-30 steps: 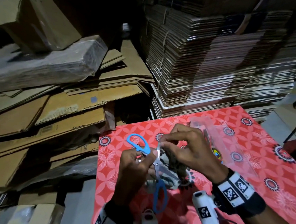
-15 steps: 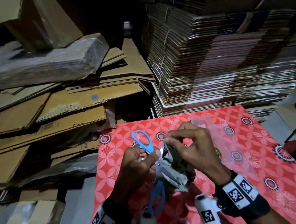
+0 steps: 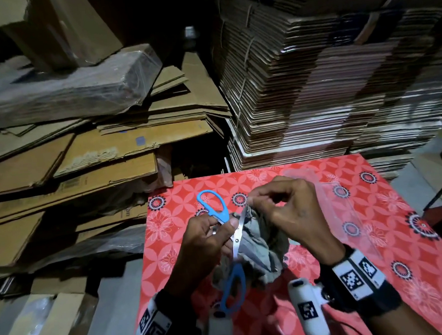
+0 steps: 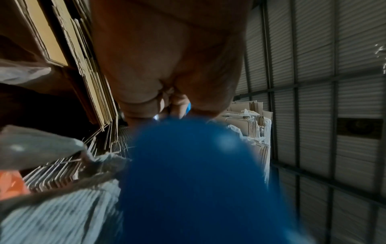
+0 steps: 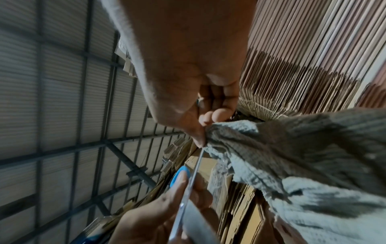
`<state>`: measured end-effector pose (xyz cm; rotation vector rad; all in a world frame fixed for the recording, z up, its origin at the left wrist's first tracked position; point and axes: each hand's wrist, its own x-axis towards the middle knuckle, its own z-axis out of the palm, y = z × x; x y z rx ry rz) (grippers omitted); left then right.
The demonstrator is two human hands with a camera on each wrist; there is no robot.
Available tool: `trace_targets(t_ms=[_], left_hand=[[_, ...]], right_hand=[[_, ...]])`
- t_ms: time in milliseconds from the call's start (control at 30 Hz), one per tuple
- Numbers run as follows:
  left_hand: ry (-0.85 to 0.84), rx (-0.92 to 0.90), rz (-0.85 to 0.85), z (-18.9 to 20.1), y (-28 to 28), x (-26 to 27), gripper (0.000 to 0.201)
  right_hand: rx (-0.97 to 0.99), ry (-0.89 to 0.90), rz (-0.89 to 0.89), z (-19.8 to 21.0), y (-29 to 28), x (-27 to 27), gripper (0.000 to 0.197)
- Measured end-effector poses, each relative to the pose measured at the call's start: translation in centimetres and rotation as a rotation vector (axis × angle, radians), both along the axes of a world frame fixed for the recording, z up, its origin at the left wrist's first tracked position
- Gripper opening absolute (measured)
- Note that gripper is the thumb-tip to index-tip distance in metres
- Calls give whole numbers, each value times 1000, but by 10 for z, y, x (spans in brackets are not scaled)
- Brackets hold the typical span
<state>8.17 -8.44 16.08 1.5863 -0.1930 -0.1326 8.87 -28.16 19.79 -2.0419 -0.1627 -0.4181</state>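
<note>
Above the red worktop (image 3: 408, 245), the left hand (image 3: 207, 246) gripped the spread scissors (image 3: 238, 235) near the pivot, one blade against the cloth (image 3: 259, 245), whose top edge the right hand (image 3: 294, 214) pinched.

Open blue-handled scissors (image 3: 236, 240), blades against crumpled grey cloth (image 3: 258, 247)

One head camera high above, two wrist cameras in close.
The head view looks forward and down across the near edge of the red flower-patterned tabletop (image 3: 405, 272) towards stacked brown cardboard (image 3: 314, 95). Both wrist views sit very near, tilted upward; all three share the blue-handled steel scissors (image 3: 236, 238) and crumpled grey ribbed cloth (image 3: 256, 246).
</note>
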Motion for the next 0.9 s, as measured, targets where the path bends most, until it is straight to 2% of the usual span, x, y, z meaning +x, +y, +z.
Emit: trace_targets(t_ms=[67, 233, 300, 433, 500, 600, 767, 900], left_hand=[[22, 7, 10, 1, -1, -1, 52], [30, 14, 43, -3, 3, 1, 58], [45, -11, 36, -2, 2, 1, 56], [118, -96, 18, -1, -4, -2, 44], [174, -162, 72, -1, -7, -3, 39], [179, -181, 123, -1, -5, -1, 46], [149, -185, 148, 2, -3, 3, 46], [106, -181, 115, 8, -5, 2, 43]], right_hand=[[1, 4, 16, 0, 3, -3, 18], [-102, 41, 265, -5, 15, -27, 16], [-73, 45, 225, -5, 8, -19, 18], [29, 6, 12, -6, 1, -1, 20], [49, 0, 44, -7, -1, -1, 13], [78, -21, 107, -5, -10, -5, 9], [-104, -24, 314, -1, -7, -10, 11], [-220, -95, 330, -6, 3, -12, 8]])
